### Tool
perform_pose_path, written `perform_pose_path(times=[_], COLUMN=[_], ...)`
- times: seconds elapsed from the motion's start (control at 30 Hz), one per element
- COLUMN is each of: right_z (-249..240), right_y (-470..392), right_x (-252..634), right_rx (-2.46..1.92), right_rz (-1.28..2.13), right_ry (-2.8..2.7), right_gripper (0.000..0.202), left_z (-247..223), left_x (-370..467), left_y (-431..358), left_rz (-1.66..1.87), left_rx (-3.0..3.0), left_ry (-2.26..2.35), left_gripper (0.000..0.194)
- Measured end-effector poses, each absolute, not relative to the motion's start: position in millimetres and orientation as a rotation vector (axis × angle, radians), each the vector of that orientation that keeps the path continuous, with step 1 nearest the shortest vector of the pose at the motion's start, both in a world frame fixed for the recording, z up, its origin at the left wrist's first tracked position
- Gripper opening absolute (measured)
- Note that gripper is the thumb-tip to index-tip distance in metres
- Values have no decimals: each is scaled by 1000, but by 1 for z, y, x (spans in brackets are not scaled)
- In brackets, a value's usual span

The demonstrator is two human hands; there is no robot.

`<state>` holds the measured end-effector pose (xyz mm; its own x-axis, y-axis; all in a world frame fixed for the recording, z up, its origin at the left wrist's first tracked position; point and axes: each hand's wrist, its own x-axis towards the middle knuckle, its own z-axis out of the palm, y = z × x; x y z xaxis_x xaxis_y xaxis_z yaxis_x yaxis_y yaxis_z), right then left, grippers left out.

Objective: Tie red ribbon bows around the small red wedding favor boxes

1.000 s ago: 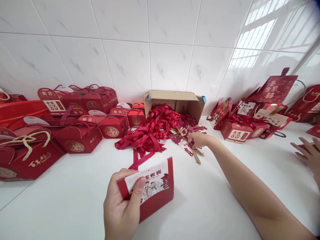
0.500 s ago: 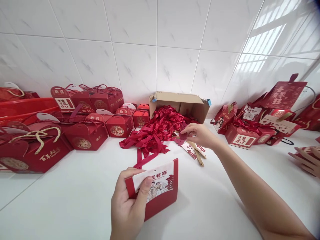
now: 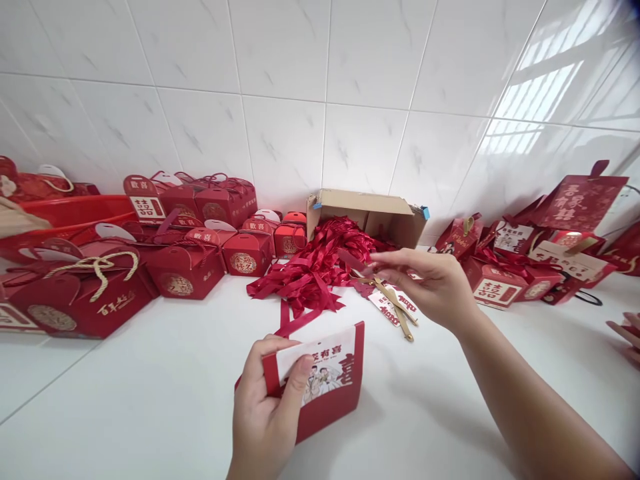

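Note:
My left hand [image 3: 273, 393] grips a small red gift box [image 3: 330, 413], its thumb pressing a white card [image 3: 320, 367] with a printed couple and red characters against the front. Beyond the box, a red ribbon [image 3: 300, 325] trails toward a heap of shiny red ribbons [image 3: 305, 280]. My right hand [image 3: 425, 283] is above the counter beside that heap, fingers closed in a pinch. A blurred dark red paper tag [image 3: 353, 260] extends from its fingertips. Below it lie white-and-red cards [image 3: 385, 311], gold strips [image 3: 399, 308] and a dark red paper piece [image 3: 364, 288].
A cardboard carton [image 3: 373, 200] lies on its side against the tiled wall. Red gift boxes [image 3: 185, 270] crowd the left, before a red basket [image 3: 95, 208]. More boxes [image 3: 495, 283] stand right. Another person's hand [image 3: 627, 337] shows at the right edge, a blurred arm [image 3: 20, 217] at the left.
My right hand has lifted slightly from the paper pieces and moved right, with the dark red tag at its fingertips. My left hand still holds the box. The view has shifted left.

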<state>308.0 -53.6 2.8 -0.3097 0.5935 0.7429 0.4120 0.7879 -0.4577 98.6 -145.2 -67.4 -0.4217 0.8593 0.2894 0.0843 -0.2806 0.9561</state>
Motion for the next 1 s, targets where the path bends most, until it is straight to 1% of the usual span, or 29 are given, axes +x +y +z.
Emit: perform_pose_path(times=[0.1, 0.13, 0.2, 0.27, 0.4, 0.5, 0.6, 0.7, 0.77, 0.87, 1.0], right_z=[5, 5, 6, 6, 3, -3, -10, -15, -17, -20, -28], right_y=[-64, -66, -70, -72, -70, -67, -66, -65, -65, -62, -58], right_x=[304, 302, 298, 293, 282, 276, 273, 272, 272, 272, 269], right_rx=[-723, -702, -662, -660, -723, -777, -761, -655, -572, -427, -311], right_rz=[336, 376, 485, 650, 1041, 1255, 1299, 1211, 1214, 1355, 1602], right_ry=[-1889, -1876, -1869, -1860, -1778, -1712, -1687, -1718, -1777, -1852, -1888], right_gripper=[27, 25, 15, 9, 14, 17, 22, 12, 7, 6, 9], left_z=[-68, -68, -68, -69, -70, -71, -73, -75, -77, -80, -82], left_x=[98, 98, 97, 97, 97, 97, 95, 92, 90, 90, 97], left_y=[-145, -145, -145, -144, -144, -144, -144, -144, -145, -147, -153], left_rz=[1757, 1754, 1752, 1756, 1766, 1755, 1737, 1721, 1717, 1687, 1698], left_rx=[1202, 1200, 1204, 1225, 1238, 1223, 1232, 1290, 1418, 1686, 1709], left_ry=[1387, 1380, 1368, 1377, 1390, 1378, 1367, 1362, 1288, 1065, 962], left_gripper=[25, 26, 25, 25, 25, 26, 25, 23, 17, 6, 8])
